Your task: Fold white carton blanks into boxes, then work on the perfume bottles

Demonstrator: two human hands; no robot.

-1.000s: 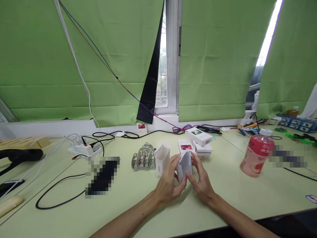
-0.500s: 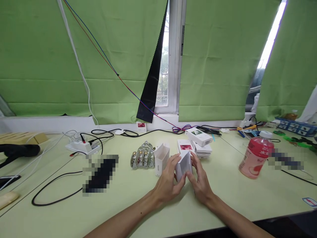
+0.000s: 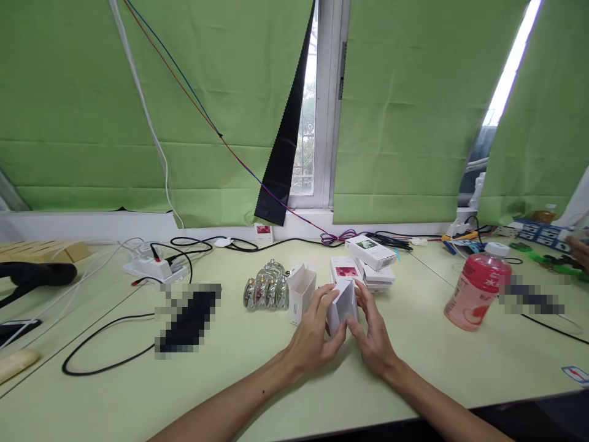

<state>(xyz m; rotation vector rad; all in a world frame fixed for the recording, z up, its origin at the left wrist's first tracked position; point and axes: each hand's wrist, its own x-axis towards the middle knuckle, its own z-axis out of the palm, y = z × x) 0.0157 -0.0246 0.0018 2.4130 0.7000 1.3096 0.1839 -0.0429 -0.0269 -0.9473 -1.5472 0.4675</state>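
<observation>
Both of my hands hold a small white folded carton [image 3: 343,305] upright on the pale green table [image 3: 414,368]. My left hand [image 3: 313,334] grips its left side with thumb and fingers; my right hand [image 3: 375,334] grips its right side. Just left of it stands an open white box [image 3: 301,291]. Beside that lies a cluster of shiny metallic pieces [image 3: 267,288]. Behind my hands sits a stack of white boxes with red and green labels [image 3: 365,264].
A pink drink bottle [image 3: 476,291] stands at the right. A black cable [image 3: 105,350], a white power strip [image 3: 150,268] and a blurred dark object [image 3: 188,319] lie at the left. Another person's hand [image 3: 580,248] shows at the far right edge. Green blinds cover the window.
My hands have stayed on the white carton, with only small finger shifts. The view has tilted slightly, and another person's hand has come into view at the far right.
</observation>
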